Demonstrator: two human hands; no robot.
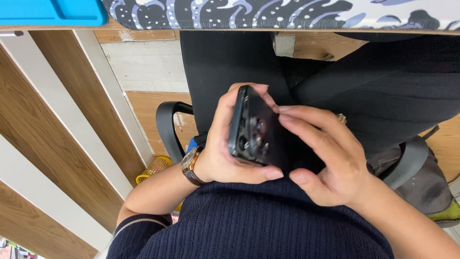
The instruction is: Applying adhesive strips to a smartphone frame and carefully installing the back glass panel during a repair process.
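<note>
The left hand (225, 144) wraps its grip tight around a dark phone (251, 127), held low over the lap. The right hand (326, 158) touches the phone's edge with spread fingers, maybe pinching it.

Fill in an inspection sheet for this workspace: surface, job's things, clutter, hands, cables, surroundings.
Surface: desk edge at top, with a patterned mat and a blue tray.
Job's things: dark phone, opened, inner parts showing, held over the lap.
Clutter: yellow mesh basket on the floor.
Hands: left hand grips the phone and wears a wristwatch; right hand has its fingers at the phone's edge.
Cables: nothing seen.
Surroundings: black chair armrest, wood floor, wood panelling.
</note>
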